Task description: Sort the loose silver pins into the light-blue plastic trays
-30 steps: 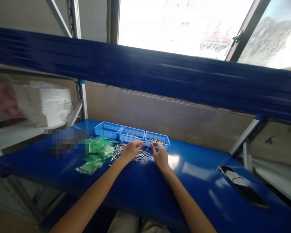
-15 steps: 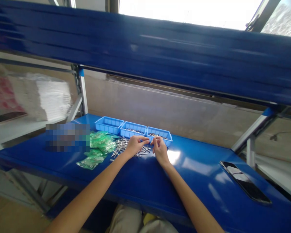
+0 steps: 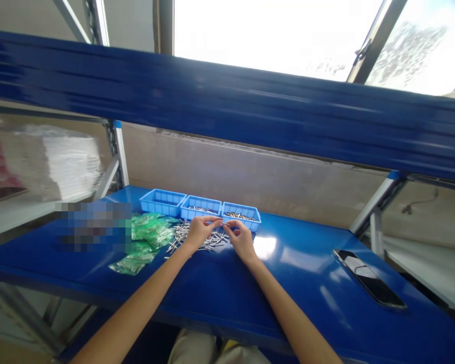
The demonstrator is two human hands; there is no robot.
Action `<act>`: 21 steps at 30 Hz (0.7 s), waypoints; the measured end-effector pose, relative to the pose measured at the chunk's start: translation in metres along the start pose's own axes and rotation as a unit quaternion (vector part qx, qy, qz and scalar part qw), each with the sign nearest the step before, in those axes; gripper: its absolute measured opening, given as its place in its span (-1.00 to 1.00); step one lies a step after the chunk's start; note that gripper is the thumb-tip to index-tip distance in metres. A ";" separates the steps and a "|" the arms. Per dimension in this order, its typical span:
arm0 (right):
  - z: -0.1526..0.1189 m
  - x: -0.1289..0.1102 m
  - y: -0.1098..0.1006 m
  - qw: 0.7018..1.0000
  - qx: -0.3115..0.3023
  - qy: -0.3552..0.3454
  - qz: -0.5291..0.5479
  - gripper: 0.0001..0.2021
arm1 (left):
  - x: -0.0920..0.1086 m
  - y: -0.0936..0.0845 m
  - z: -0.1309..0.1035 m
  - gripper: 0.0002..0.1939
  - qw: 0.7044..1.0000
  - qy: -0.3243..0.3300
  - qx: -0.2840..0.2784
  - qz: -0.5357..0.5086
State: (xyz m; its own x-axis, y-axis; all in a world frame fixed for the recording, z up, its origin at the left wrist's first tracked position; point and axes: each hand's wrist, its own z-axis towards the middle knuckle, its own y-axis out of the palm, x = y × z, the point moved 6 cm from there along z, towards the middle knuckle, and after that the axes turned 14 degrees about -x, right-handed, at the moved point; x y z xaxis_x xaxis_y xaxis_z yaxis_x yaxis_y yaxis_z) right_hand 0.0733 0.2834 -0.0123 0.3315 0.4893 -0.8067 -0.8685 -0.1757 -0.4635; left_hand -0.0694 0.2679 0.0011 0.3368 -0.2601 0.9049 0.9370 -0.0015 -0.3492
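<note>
My left hand is closed in a pinch above a loose pile of thin silvery metal pins. Facing it, my right hand pinches a small thin metal pin, its fingertips almost meeting those of the left. What the left fingers hold is too small to make out. Just behind the hands stand a right blue bin with brassy and dark pins and a middle blue bin with some thin metal pieces. Green plastic bags lie left of the pile.
The left blue bin ends the row. A phone lies on the blue table at right. A blue shelf beam crosses above. A blurred patch covers something on the table at left.
The camera view has tilted up and shifted slightly right. My two hands stay pinched over the pile, their fingertips now a little closer together.
</note>
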 end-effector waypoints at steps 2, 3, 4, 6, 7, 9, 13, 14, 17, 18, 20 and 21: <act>0.000 -0.005 -0.002 1.000 0.011 -0.010 -0.001 -0.65 | 0.000 0.000 -0.001 -0.69 1.000 -0.009 -0.003 0.001; 0.000 -0.006 -0.003 1.000 0.015 -0.015 0.000 -0.65 | 0.001 0.000 -0.001 -0.68 1.000 -0.010 -0.005 0.004; 0.000 -0.008 -0.004 1.000 0.019 -0.019 0.001 -0.65 | 0.003 0.000 -0.001 -0.68 1.000 -0.008 -0.008 0.008; 0.000 -0.009 -0.005 0.999 0.027 -0.023 0.003 -0.65 | 0.005 0.002 -0.002 -0.68 1.000 0.001 -0.017 0.019; 0.000 -0.009 -0.005 0.999 0.032 -0.023 0.005 -0.66 | 0.006 0.003 -0.002 -0.68 0.999 0.006 -0.023 0.026; 0.000 -0.010 -0.005 0.999 0.037 -0.024 0.013 -0.67 | 0.007 0.004 -0.003 -0.68 0.999 0.012 -0.031 0.039; 0.000 -0.012 -0.006 0.998 0.049 -0.031 0.040 -0.68 | 0.004 0.002 -0.003 -0.65 0.999 0.007 -0.008 0.036; 0.000 -0.013 -0.006 0.997 0.052 -0.034 0.040 -0.68 | 0.003 0.000 -0.003 -0.65 0.999 0.005 0.003 0.032; 0.000 -0.016 -0.008 0.998 0.052 -0.036 0.008 -0.69 | 0.001 -0.006 -0.002 -0.64 0.999 0.004 0.032 0.022; -0.001 -0.017 -0.008 0.998 0.049 -0.032 -0.011 -0.69 | 0.000 -0.007 -0.002 -0.65 0.999 0.008 0.037 0.017; -0.001 -0.017 -0.006 0.998 0.039 -0.020 -0.048 -0.69 | 0.000 -0.009 -0.002 -0.65 0.999 0.014 0.047 0.001; -0.001 -0.016 -0.005 0.997 0.032 -0.014 -0.062 -0.69 | 0.000 -0.010 -0.002 -0.65 0.999 0.015 0.051 -0.009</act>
State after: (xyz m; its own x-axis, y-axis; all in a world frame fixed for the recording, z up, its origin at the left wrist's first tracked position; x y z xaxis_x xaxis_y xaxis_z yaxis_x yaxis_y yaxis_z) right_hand 0.0724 0.2749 0.0025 0.4279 0.5275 -0.7339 -0.8434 -0.0587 -0.5340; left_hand -0.0792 0.2664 0.0044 0.3180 -0.2893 0.9029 0.9481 0.0909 -0.3048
